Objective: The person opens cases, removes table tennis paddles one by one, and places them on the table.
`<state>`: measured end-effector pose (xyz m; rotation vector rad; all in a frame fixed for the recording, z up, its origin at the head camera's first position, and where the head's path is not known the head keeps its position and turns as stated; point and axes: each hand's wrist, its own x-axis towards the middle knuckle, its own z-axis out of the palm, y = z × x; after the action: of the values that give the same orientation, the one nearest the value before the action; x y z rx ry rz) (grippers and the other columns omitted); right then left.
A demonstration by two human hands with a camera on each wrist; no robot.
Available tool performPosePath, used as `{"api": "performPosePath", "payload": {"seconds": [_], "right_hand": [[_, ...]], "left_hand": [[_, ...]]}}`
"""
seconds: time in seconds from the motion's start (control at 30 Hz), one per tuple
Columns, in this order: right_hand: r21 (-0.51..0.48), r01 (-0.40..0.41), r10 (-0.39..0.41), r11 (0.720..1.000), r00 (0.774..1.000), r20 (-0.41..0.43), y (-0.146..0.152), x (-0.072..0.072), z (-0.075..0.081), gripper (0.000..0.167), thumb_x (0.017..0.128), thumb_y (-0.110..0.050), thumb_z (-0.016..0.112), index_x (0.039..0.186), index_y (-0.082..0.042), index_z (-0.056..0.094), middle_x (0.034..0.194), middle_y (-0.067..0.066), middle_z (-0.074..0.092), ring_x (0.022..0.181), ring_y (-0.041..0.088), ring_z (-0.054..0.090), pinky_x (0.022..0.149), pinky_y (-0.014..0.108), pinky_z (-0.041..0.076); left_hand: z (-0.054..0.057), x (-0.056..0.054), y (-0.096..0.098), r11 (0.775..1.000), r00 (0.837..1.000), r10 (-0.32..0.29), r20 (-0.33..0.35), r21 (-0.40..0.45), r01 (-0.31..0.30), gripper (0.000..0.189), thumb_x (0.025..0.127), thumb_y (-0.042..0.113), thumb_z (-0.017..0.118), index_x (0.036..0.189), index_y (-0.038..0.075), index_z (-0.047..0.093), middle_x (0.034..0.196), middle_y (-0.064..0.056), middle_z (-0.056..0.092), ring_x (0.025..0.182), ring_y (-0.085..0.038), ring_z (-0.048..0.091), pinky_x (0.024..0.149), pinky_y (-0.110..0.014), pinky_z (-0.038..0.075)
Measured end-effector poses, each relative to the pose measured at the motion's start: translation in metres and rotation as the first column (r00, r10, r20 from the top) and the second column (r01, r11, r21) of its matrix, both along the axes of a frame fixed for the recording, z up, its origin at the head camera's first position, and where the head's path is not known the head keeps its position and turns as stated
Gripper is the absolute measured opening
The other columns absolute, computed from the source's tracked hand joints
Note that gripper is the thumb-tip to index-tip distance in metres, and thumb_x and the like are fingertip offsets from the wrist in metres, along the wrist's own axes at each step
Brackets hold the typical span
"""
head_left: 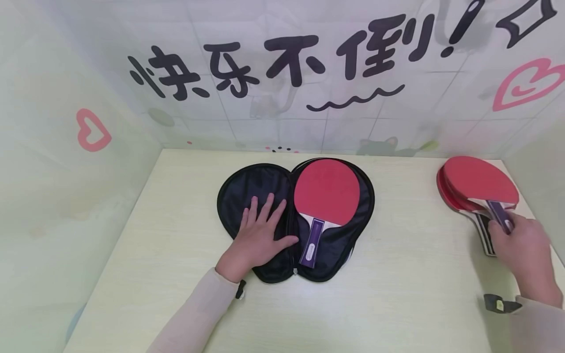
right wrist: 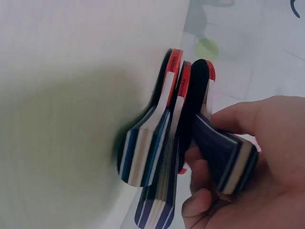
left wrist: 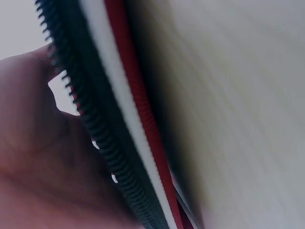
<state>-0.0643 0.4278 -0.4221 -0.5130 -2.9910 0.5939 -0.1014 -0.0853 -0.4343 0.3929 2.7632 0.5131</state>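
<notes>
My left hand (head_left: 258,240) rests with spread fingers on the left half of a black zippered paddle case (head_left: 236,196), which lies unfolded. On the case's right half lies a table tennis paddle (head_left: 326,191), red face up, with a purple handle. The case's zipper teeth (left wrist: 95,124) run beside the hand in the left wrist view. At the far right, my right hand (head_left: 525,250) grips the purple handle of another red paddle (head_left: 481,179). In the right wrist view that handle (right wrist: 214,152) is between thumb and fingers, with two more paddles (right wrist: 143,148) lying beneath it.
The pale wooden table (head_left: 397,294) meets a printed back wall (head_left: 287,122) with large black characters. Side walls stand at the left and right. The paddle stack lies close to the table's right edge.
</notes>
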Motion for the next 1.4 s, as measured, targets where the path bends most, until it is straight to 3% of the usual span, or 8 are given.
{"api": "performPosePath", "payload": {"seconds": [0.17,0.43,0.6,0.8,0.97,1.17,1.3,1.4], "right_hand": [[0.03,0.015,-0.017,0.999,0.995,0.094,-0.001,0.006,-0.006,0.051,0.102,-0.018,0.05,0.131,0.022,0.044,0.095,0.032,0.043,0.086,0.041,0.041,0.056,0.033,0.035],[0.095,0.066,-0.075,0.993,0.993,0.09,-0.011,0.01,-0.008,0.055,0.098,-0.017,0.05,0.132,0.025,0.041,0.106,0.041,0.041,0.094,0.052,0.037,0.067,0.047,0.034],[0.157,0.07,-0.067,0.985,0.997,-0.025,-0.031,0.014,0.002,0.045,0.097,-0.015,0.05,0.117,0.026,0.045,0.103,0.044,0.04,0.097,0.058,0.034,0.078,0.063,0.028],[0.037,-0.153,0.157,0.988,0.954,-0.255,-0.078,0.012,0.011,0.036,0.095,-0.009,0.061,0.117,0.019,0.057,0.098,0.036,0.056,0.09,0.048,0.051,0.068,0.039,0.038],[-0.132,-0.375,0.316,0.917,0.889,-0.33,-0.142,0.016,0.009,0.033,0.097,-0.011,0.068,0.125,0.006,0.065,0.101,0.02,0.068,0.084,0.016,0.064,0.065,0.013,0.046],[-0.239,-0.559,0.462,0.794,0.81,-0.362,-0.213,0.029,-0.001,0.023,0.095,-0.01,0.072,0.116,-0.001,0.071,0.091,-0.002,0.065,0.076,-0.002,0.052,0.063,0.019,0.049],[-0.265,-0.596,0.527,0.758,0.799,-0.29,-0.247,0.033,-0.005,0.026,0.097,-0.02,0.071,0.116,-0.002,0.072,0.089,-0.008,0.059,0.082,0.003,0.05,0.068,0.02,0.05],[-0.252,-0.581,0.544,0.774,0.814,-0.205,-0.267,0.034,-0.006,0.037,0.097,-0.031,0.07,0.119,-0.001,0.071,0.086,-0.008,0.056,0.084,0.006,0.048,0.071,0.022,0.048]], "left_hand": [[-0.001,0.001,-0.001,1.0,1.0,-0.004,0.007,-0.004,0.004,0.094,0.093,0.07,0.055,0.165,0.027,0.014,0.174,-0.007,-0.003,0.158,-0.046,-0.016,0.127,-0.065,-0.002],[-0.002,0.001,-0.001,1.0,1.0,-0.006,0.013,-0.007,0.007,0.093,0.093,0.07,0.055,0.165,0.028,0.013,0.174,-0.006,-0.003,0.158,-0.045,-0.016,0.127,-0.065,-0.002],[-0.002,0.0,0.0,1.0,1.0,-0.012,0.013,-0.002,0.012,0.093,0.093,0.07,0.054,0.165,0.027,0.013,0.174,-0.006,-0.003,0.158,-0.045,-0.016,0.127,-0.065,-0.002],[0.0,-0.001,0.0,1.0,1.0,-0.013,0.004,-0.006,0.013,0.093,0.093,0.07,0.054,0.165,0.027,0.014,0.174,-0.007,-0.003,0.158,-0.046,-0.016,0.127,-0.065,-0.002],[0.002,-0.002,0.0,1.0,1.0,-0.015,-0.002,-0.006,0.015,0.093,0.093,0.069,0.055,0.165,0.027,0.014,0.174,-0.007,-0.003,0.158,-0.046,-0.015,0.127,-0.065,-0.002],[0.002,-0.002,0.001,1.0,1.0,-0.013,0.007,-0.006,0.013,0.094,0.093,0.07,0.054,0.166,0.027,0.013,0.174,-0.008,-0.004,0.158,-0.046,-0.015,0.127,-0.065,-0.002],[0.003,-0.002,0.001,1.0,1.0,-0.007,0.005,-0.01,0.007,0.094,0.093,0.07,0.055,0.166,0.026,0.013,0.174,-0.008,-0.004,0.158,-0.046,-0.015,0.127,-0.065,-0.003],[0.002,-0.003,0.0,1.0,1.0,-0.004,0.002,-0.013,0.004,0.094,0.093,0.07,0.054,0.165,0.027,0.013,0.174,-0.008,-0.003,0.158,-0.046,-0.015,0.127,-0.065,-0.003]]}}
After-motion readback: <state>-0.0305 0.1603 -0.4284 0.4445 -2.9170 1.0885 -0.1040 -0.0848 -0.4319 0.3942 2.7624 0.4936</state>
